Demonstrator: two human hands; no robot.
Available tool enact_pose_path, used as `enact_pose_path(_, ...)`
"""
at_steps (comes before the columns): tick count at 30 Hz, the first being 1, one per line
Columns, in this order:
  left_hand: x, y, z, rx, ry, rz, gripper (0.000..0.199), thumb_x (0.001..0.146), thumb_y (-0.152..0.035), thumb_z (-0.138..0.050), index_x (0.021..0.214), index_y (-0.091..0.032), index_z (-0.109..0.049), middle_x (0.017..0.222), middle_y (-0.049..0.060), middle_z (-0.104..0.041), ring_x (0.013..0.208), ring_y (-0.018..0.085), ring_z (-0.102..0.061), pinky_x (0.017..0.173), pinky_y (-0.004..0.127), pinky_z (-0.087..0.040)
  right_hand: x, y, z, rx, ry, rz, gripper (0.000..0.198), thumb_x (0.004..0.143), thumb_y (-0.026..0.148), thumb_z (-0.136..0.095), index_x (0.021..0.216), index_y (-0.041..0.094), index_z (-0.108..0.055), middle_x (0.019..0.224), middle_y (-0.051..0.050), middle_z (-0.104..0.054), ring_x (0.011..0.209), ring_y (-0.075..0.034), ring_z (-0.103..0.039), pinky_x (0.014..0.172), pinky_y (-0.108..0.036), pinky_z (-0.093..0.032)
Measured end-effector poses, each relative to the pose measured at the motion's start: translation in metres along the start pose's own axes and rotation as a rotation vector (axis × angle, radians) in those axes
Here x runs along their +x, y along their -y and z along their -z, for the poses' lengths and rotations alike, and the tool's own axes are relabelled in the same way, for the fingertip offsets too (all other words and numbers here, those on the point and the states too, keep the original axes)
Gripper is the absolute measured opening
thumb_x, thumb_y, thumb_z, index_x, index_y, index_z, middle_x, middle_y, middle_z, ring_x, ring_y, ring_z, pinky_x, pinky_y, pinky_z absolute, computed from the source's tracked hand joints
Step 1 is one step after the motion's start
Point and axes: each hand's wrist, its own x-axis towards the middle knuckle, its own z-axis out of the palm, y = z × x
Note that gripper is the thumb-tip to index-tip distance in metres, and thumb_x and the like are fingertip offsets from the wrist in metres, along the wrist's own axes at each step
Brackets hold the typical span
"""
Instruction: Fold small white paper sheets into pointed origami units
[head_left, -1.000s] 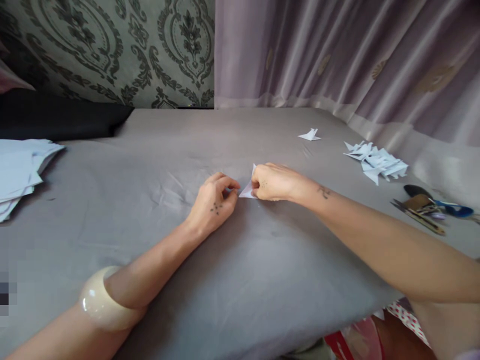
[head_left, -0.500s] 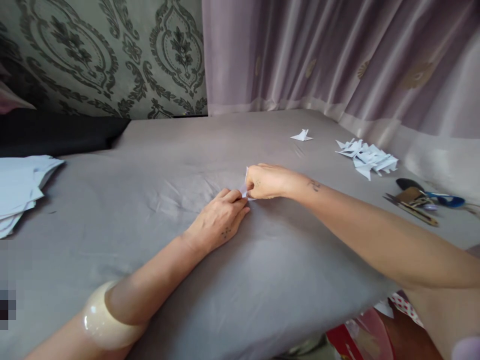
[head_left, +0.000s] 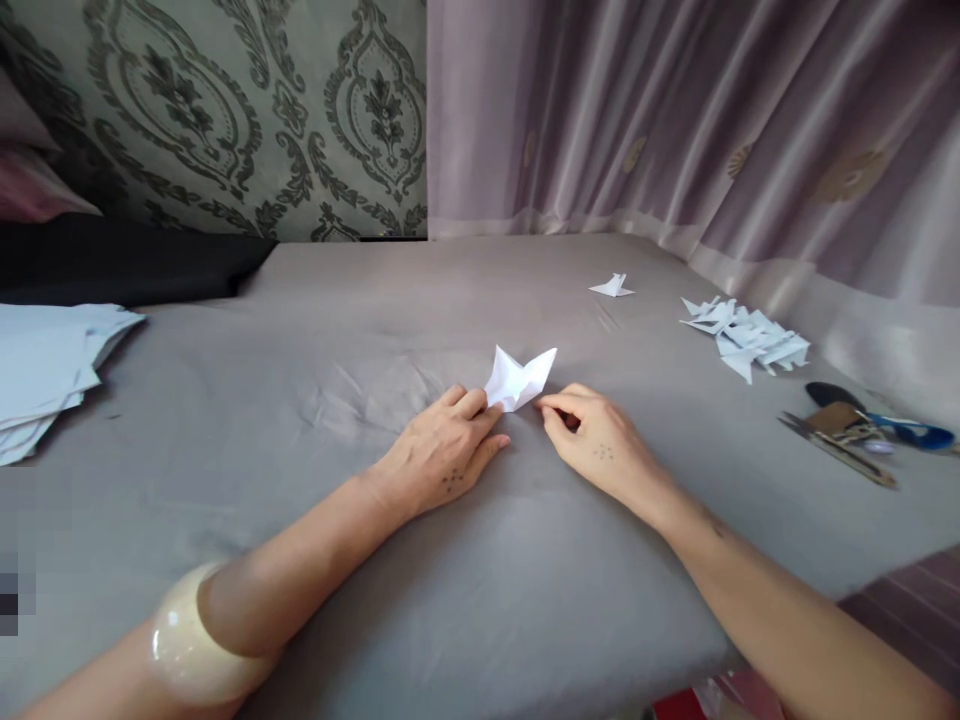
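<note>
A white piece of folded paper [head_left: 517,382] stands on the grey sheet, its two pointed flaps spread upward in a V. My left hand [head_left: 448,440] lies at its lower left, fingertips closed on that edge and the thumb stretched out below. At the lower right edge, my right hand [head_left: 598,440] is closed in a pinch, thumb against index finger, with the paper's edge at the fingertips. How much paper sits inside the pinch is hidden.
Folded white paper pieces [head_left: 750,335] lie piled at the right, and a single folded piece [head_left: 613,287] lies farther back. Scissors [head_left: 911,432] and a craft knife [head_left: 840,452] lie at the right. Stacked white sheets [head_left: 49,375] sit at the left beside black cloth [head_left: 127,262].
My right hand has moved down and to the right, from over the paper to its right edge. The folded paper's flaps now show spread apart. My left hand stays nearly in place.
</note>
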Motion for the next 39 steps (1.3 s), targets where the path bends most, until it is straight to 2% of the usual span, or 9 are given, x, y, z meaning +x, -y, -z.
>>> enact_pose_path(5,0.000,0.002,-0.005,0.053,-0.006,0.003,0.046,0.099,-0.038,-0.032,0.131,-0.012,-0.051,0.103,0.012,-0.053,0.089,0.023,-0.047,0.085,0.040,-0.047,-0.001,0.005,-0.009,0.088,-0.029,0.019,0.026,0.088,0.022,-0.049,0.101,0.022,-0.071,0.090,-0.003,-0.065,0.072,-0.013,-0.059,0.067,-0.027,-0.045)
enact_pose_path(15,-0.002,0.003,-0.009,0.017,-0.042,0.003,0.042,0.099,-0.040,-0.032,0.126,-0.017,-0.055,0.104,0.011,-0.051,0.091,0.022,-0.047,0.087,0.041,-0.047,-0.008,0.008,-0.013,0.049,-0.001,0.145,0.030,0.091,0.019,-0.045,0.112,0.016,-0.066,0.093,-0.006,-0.062,0.082,-0.017,-0.059,0.073,-0.030,-0.048)
enact_pose_path(21,-0.006,-0.002,-0.006,0.016,-0.029,0.018,0.049,0.098,-0.045,-0.031,0.130,-0.014,-0.052,0.104,0.012,-0.051,0.089,0.023,-0.048,0.084,0.042,-0.048,-0.017,0.010,-0.012,-0.084,0.023,0.223,0.034,0.093,0.022,-0.043,0.122,0.017,-0.060,0.102,-0.009,-0.060,0.093,-0.021,-0.056,0.084,-0.037,-0.046)
enact_pose_path(27,-0.010,-0.004,-0.006,0.027,-0.011,0.071,0.050,0.098,-0.048,-0.030,0.133,-0.019,-0.051,0.111,0.013,-0.051,0.095,0.024,-0.047,0.088,0.044,-0.046,-0.025,0.017,-0.014,-0.239,0.042,0.265,0.042,0.097,0.028,-0.035,0.133,0.013,-0.051,0.108,-0.013,-0.057,0.092,-0.024,-0.053,0.080,-0.041,-0.045)
enact_pose_path(33,-0.011,-0.006,-0.004,0.051,0.011,0.133,0.050,0.097,-0.052,-0.031,0.135,-0.025,-0.049,0.114,0.011,-0.049,0.097,0.025,-0.045,0.088,0.045,-0.044,-0.027,0.021,-0.015,-0.280,0.051,0.254,0.044,0.098,0.030,-0.034,0.136,0.012,-0.049,0.107,-0.014,-0.056,0.093,-0.025,-0.051,0.081,-0.042,-0.043)
enact_pose_path(39,-0.010,-0.004,-0.003,0.046,0.033,0.140,0.050,0.097,-0.051,-0.031,0.136,-0.026,-0.048,0.111,0.011,-0.050,0.095,0.025,-0.044,0.087,0.045,-0.043,-0.030,0.024,-0.013,-0.231,0.072,0.245,0.041,0.097,0.027,-0.034,0.132,0.012,-0.051,0.109,-0.013,-0.057,0.095,-0.025,-0.050,0.082,-0.042,-0.041)
